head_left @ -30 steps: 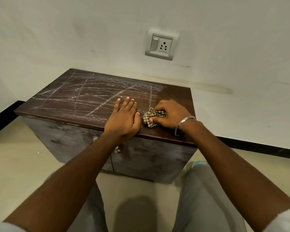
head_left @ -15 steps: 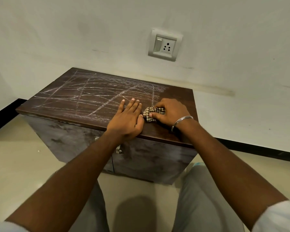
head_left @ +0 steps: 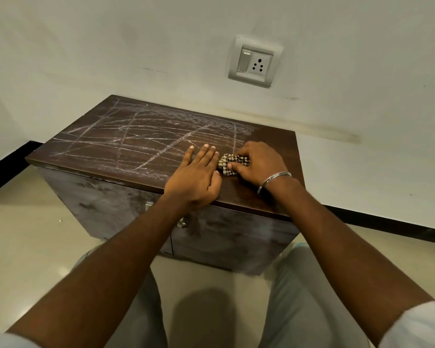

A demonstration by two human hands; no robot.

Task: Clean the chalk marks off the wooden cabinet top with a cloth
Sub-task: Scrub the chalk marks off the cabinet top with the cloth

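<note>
Off-white plastered wall: stained in a long streak behind the cabinet, bordered at floor level by a black skirting strip.

Pale glossy tiled floor: the cabinet stands on it against the wall.

Low dark-brown wooden cabinet: two front doors, seen from above and in front. Its flat top is bare dark wood along the right end.

White chalk marks: crossing lines and scribble spread over the left and middle of the top, reaching as far right as the hands. The strip to the right of the hands is seen free of chalk.

Light grey trousers: both legs are seen below the forearms, in front of the cabinet.

Left hand: laid flat on the top near the front edge, fingers straight and together, nothing held in its grip; its thumb side is just beside the cloth.

Right hand: curled, grip clamped on the cloth, thumb pinned on the near side. The fingertips are hidden beyond the cloth, so their hold can only be presumed.

Grey wall plate with switch and three-pin socket: set in the wall above the cabinet's right end.

Small bunched brown-and-cream checked cloth: pressed on the top between the two hands, at the right edge of the chalked area.

Thin silver metal bangle: worn on the right wrist.

Two small metal door handles: partly hidden by the left forearm.
</note>
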